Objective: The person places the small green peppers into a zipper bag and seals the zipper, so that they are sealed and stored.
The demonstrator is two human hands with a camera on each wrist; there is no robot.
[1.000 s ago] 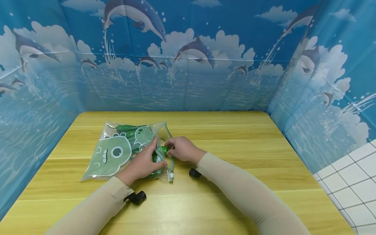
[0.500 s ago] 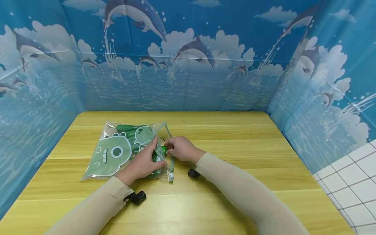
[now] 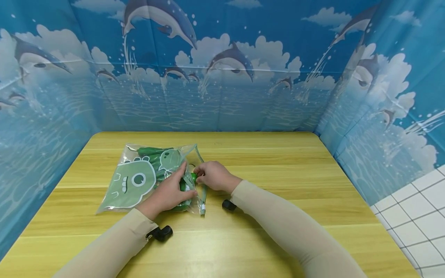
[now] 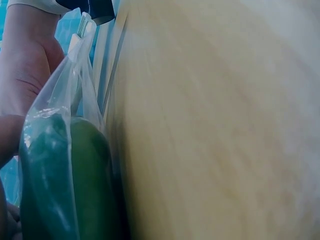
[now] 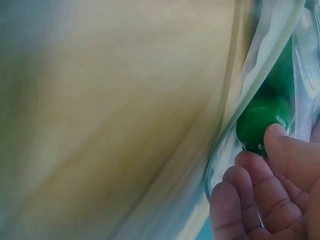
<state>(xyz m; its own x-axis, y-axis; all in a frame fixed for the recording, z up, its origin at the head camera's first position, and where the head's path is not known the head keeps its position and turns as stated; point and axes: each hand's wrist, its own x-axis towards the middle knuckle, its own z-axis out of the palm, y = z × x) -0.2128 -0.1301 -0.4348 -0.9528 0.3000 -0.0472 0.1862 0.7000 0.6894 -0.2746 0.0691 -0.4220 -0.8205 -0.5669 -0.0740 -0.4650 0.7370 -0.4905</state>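
A clear zip bag (image 3: 111, 200) with green monster prints lies on the left half of the table, its mouth facing right. Several long green peppers (image 3: 149, 151) are inside it. My left hand (image 3: 168, 195) rests on the bag near the mouth, thumb and forefinger spread apart; its other fingers are hidden. At the mouth, my right hand (image 3: 216, 177) pinches the rounded end of a green pepper (image 5: 262, 122) between thumb and fingers. That pepper's other end is inside the bag. In the left wrist view, pepper bodies (image 4: 92, 175) bulge against the plastic.
A pale green slider strip (image 3: 203, 209) edges the bag's mouth. The yellow wooden table (image 3: 278, 162) spreads out to the right. A blue dolphin-print curtain (image 3: 222, 104) encloses the back and sides, with white tiles (image 3: 413, 204) at the lower right.
My right hand has shifted very slightly left toward the bag, still pinching the pepper's end. My left hand and the bag have stayed in place.
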